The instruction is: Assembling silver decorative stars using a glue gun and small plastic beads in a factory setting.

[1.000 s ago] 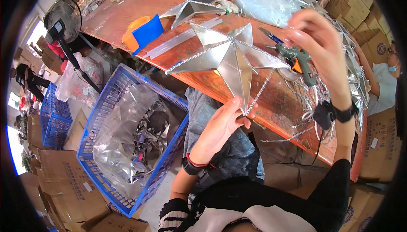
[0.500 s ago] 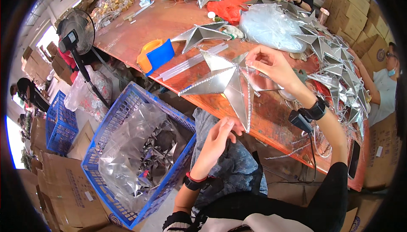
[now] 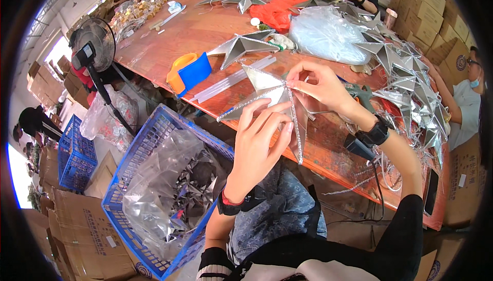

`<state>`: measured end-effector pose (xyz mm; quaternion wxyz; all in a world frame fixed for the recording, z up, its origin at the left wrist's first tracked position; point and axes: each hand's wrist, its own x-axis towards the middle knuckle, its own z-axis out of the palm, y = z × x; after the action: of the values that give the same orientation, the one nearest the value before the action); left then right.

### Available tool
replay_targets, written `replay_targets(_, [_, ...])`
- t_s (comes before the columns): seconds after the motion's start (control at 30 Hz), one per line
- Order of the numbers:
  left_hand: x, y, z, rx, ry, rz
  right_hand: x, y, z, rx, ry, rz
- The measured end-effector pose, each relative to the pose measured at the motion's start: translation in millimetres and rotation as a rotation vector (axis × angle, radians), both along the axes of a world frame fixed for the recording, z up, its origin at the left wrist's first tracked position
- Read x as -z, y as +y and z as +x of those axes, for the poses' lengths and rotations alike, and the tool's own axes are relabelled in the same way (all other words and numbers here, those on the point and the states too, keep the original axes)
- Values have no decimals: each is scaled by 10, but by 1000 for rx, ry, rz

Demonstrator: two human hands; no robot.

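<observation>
Head view: fingers (image 3: 300, 83) of the right hand (image 3: 321, 88) are pinched closed on the centre ridge of a silver foil star (image 3: 272, 101), at the point where its beaded trim (image 3: 294, 122) meets the middle. The left hand (image 3: 257, 142) lies spread against the near side of the star, fingers open and flat on a lower arm, bracing rather than clamping. The star is held just above the near edge of the orange surface (image 3: 205, 34), tilted towards the person, one long arm pointing down past the edge.

Judgement on handling: the star looks light, thin-walled and hollow, stiff along its folded ridges but easily dented on the flat faces; the foil looks slick. Best hold is at the centre ridges or near an arm's root, not at the tips, which would likely bend.

Beyond the hands, a glue gun (image 3: 362, 96) lies on the surface just right of the right hand, and clear glue sticks (image 3: 231, 80) lie to the left. A second silver star (image 3: 244, 47) rests further back. Finished stars (image 3: 411, 91) are heaped along the right edge. Below the surface stands a blue basket (image 3: 149, 142) lined with a clear bag of silver scraps. A floor fan (image 3: 95, 47) stands to the left.
</observation>
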<state>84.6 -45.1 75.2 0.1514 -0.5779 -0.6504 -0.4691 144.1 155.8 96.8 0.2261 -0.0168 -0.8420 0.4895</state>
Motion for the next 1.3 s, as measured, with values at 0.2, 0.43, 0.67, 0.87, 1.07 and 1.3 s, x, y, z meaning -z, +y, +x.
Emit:
replay_targets(0.2, [42,94,-42,19,34,-11,-11,-18,8,14,-2,19])
replay_targets(0.43, [44,107,-49,-13,49,-22,24,-29,-6,30,10,1])
replay_targets(0.67, [62,119,-48,-18,29,-28,67,-6,-19,46,-13,-9])
replay_targets(0.87, [62,126,-47,-24,39,-17,33,-14,3,25,19,-88])
replay_targets(1.07, [82,142,-62,-21,55,-11,-36,-127,93,70,51,70])
replay_targets(1.3, [76,137,-66,-22,49,-6,-42,-211,121,141,107,257])
